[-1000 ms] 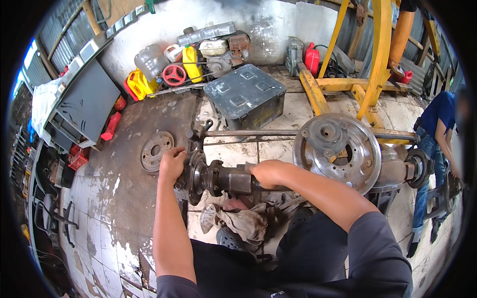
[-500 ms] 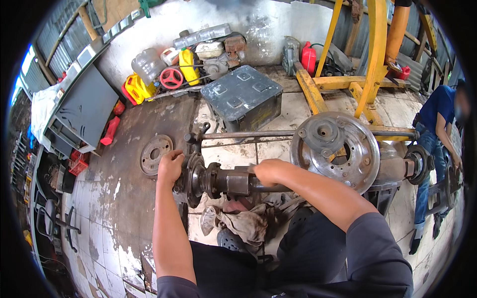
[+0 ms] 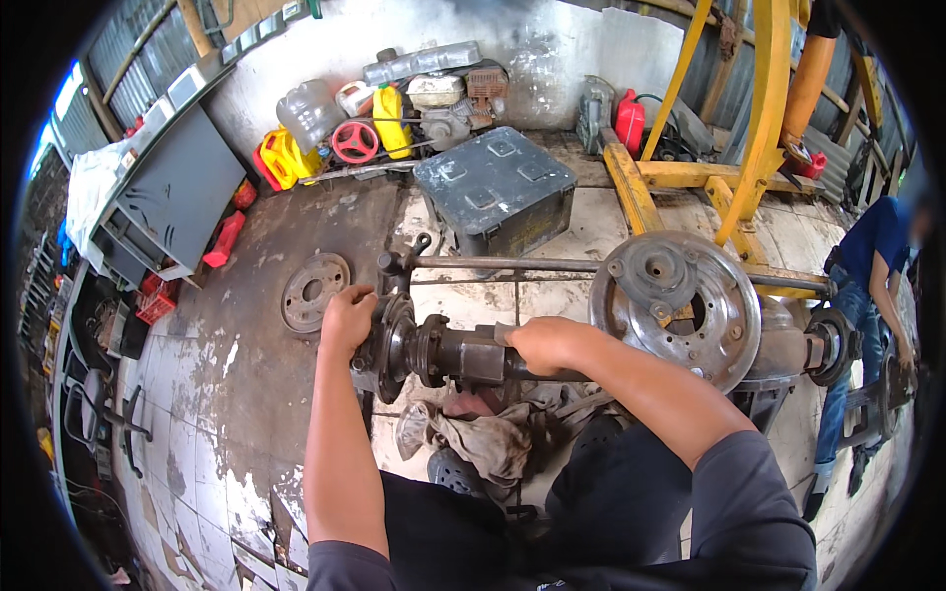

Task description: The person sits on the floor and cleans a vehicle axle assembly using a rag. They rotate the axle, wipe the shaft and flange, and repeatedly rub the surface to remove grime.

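A greasy vehicle axle [image 3: 483, 355] lies across in front of me, with a round flanged wheel hub [image 3: 394, 340] at its left end. My left hand [image 3: 347, 320] is at the hub's outer side, fingers curled against it; the fingertips are partly hidden. Over the axle tube, my right hand [image 3: 547, 345] is closed, and a small dark flat piece [image 3: 503, 333] sticks out from its fingers beside the tube. What kind of piece it is I cannot tell. A steel wheel rim [image 3: 734, 330] with a rounded metal part [image 3: 650, 271] on it rests right of that hand.
A long rod [image 3: 512, 264] runs behind the axle. Left of the hub, a round plate [image 3: 313, 293] lies on the floor. Dirty rags [image 3: 483, 438] hang below the tube. Farther back stand a dark metal box [image 3: 498, 187] and a yellow hoist frame [image 3: 759, 148]. A co-worker [image 3: 877, 266] bends at far right.
The whole view has shifted slightly, moving the scene a little to the right. Both hands keep nearly the same places on the axle.
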`<state>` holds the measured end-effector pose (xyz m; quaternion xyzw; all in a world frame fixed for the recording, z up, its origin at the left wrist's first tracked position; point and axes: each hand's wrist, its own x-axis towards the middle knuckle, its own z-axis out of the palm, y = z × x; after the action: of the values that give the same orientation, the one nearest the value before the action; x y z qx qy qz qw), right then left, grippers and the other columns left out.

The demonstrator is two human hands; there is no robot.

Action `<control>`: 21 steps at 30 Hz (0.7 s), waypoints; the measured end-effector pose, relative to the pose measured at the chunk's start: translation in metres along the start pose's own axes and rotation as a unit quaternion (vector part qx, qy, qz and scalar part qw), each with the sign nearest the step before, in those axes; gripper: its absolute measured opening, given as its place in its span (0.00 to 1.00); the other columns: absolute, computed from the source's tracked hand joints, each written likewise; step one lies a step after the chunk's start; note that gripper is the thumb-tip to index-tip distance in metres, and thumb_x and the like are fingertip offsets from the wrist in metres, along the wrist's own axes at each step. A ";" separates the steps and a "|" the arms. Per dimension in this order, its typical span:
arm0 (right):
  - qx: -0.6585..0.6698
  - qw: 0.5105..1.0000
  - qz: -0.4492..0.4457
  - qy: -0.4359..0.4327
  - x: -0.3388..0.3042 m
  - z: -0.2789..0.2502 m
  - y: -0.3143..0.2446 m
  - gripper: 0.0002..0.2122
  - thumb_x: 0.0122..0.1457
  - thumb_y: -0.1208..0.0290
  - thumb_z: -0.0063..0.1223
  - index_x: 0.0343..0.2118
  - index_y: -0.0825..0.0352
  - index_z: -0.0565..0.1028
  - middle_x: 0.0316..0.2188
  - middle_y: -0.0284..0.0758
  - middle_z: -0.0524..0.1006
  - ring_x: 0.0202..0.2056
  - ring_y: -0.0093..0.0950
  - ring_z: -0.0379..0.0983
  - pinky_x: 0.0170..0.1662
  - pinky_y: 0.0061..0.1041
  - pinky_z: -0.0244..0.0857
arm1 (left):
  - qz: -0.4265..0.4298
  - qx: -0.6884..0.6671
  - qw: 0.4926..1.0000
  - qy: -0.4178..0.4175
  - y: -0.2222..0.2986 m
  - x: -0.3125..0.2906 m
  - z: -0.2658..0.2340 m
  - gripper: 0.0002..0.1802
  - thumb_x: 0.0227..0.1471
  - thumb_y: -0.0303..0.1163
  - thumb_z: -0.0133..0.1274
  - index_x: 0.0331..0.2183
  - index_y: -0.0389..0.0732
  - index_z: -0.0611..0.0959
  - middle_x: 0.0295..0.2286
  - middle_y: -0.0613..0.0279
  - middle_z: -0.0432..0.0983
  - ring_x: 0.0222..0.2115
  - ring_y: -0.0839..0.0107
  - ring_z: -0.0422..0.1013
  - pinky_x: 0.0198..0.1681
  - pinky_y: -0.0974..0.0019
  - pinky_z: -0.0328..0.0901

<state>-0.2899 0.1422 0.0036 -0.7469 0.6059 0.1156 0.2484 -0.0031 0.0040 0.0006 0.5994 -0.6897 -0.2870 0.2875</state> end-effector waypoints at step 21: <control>-0.048 0.995 0.011 -0.087 0.013 -0.002 0.014 0.17 0.48 0.79 0.50 0.44 0.71 0.77 0.40 0.49 0.80 0.44 0.44 0.76 0.46 0.40 0.70 | -0.016 0.002 1.000 -0.004 -0.006 -0.001 0.002 0.22 0.51 0.35 0.55 0.46 0.32 0.82 0.39 0.47 0.82 0.42 0.60 0.77 0.48 0.64 0.67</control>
<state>-0.3006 0.1288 -0.0042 -0.7385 0.5840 0.2116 0.2624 -0.0002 0.0047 -0.0057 0.6100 -0.6816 -0.2927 0.2788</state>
